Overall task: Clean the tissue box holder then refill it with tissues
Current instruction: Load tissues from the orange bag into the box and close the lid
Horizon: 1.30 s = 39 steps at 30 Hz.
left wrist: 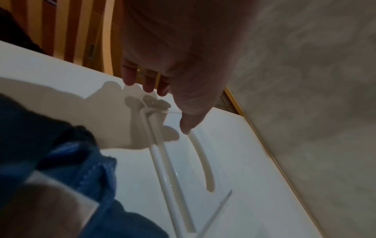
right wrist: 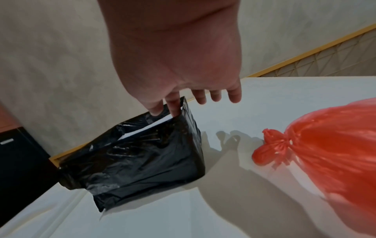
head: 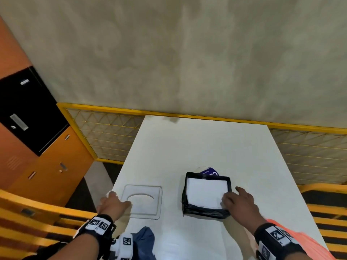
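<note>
A black-wrapped tissue box holder [head: 204, 212] [right wrist: 142, 157] stands on the white table [head: 206, 143], filled with a white tissue stack [head: 205, 192] [right wrist: 146, 127]. My right hand [head: 238, 201] [right wrist: 165, 111] is at its near right corner. The thumb and index finger pinch the rim where the tissues meet it, and the other fingers are spread. The holder's clear lid [head: 142, 201] [left wrist: 160, 164], with an oval opening, lies flat to the left. My left hand [head: 114, 202] [left wrist: 167, 109] reaches over the lid's left edge with straight fingers. Its thumb tip touches the oval's rim.
A blue cloth [head: 145, 239] [left wrist: 81, 177] lies at the table's near edge between my arms. A tied red plastic bag [head: 293, 239] [right wrist: 325, 145] sits at the near right. A purple packet [head: 209, 172] shows behind the holder. Orange lockers stand left, and a yellow mesh fence runs behind.
</note>
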{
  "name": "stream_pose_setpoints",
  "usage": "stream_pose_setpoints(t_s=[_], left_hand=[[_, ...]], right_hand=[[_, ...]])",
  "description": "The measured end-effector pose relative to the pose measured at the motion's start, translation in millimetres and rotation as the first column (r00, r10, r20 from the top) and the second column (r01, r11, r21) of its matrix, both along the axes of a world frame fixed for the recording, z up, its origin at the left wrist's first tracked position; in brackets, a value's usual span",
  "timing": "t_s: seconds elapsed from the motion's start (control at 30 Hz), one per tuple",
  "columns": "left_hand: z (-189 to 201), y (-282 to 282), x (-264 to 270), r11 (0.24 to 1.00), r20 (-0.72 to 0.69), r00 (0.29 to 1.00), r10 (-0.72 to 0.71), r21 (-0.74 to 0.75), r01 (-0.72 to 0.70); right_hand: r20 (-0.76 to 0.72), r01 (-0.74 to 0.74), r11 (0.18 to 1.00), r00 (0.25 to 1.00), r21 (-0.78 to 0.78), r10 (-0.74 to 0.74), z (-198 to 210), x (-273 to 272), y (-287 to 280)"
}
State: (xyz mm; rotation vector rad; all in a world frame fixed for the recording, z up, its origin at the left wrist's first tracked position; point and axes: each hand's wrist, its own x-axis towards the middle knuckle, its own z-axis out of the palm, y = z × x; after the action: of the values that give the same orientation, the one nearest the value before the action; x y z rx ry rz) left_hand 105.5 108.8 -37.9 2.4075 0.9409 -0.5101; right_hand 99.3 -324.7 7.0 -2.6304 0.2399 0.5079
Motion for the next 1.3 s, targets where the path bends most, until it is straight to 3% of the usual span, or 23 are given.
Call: stream_pose_setpoints(t_s=[0.13, 0.37, 0.57, 0.7, 0.87, 1.03, 1.3], left_hand=[[-8, -6, -4, 1.0, -0.036, 0.999, 0.007, -0.029, -0.008], [-17, -8, 7, 0.999, -0.027, 0.999, 0.041, -0.029, -0.041], [-8, -13, 15, 0.998, -0.038, 0.999, -0.005, -0.07, 0.002], [17, -33, 20, 0.982, 0.117, 0.993, -0.006, -0.189, 0.028], [68, -112, 23, 0.921, 0.311, 0.941, -0.132, -0.312, 0.233], [73, -174, 29, 0.853, 0.352, 0.923, -0.155, -0.423, 0.305], [53, -201, 30, 0.847, 0.319, 0.915, -0.248, -0.387, 0.364]], right_hand=[[0.232, 0.102, 0.992, 0.966, 0.073, -0.117, 2, 6, 1], [0.388, 0.01, 0.99, 0.919, 0.141, -0.064, 19, -2, 26], [0.389, -0.086, 0.969, 0.921, 0.231, -0.011, 23, -15, 36], [0.339, -0.087, 0.942, 0.94, 0.325, -0.03, 33, -17, 41], [0.223, 0.05, 0.822, 0.952, 0.567, -0.212, 50, -12, 52], [0.24, 0.152, 0.833, 0.917, 0.531, -0.32, 49, -2, 27], [0.087, 0.236, 0.861, 0.948, 0.45, -0.306, 16, 3, -6]])
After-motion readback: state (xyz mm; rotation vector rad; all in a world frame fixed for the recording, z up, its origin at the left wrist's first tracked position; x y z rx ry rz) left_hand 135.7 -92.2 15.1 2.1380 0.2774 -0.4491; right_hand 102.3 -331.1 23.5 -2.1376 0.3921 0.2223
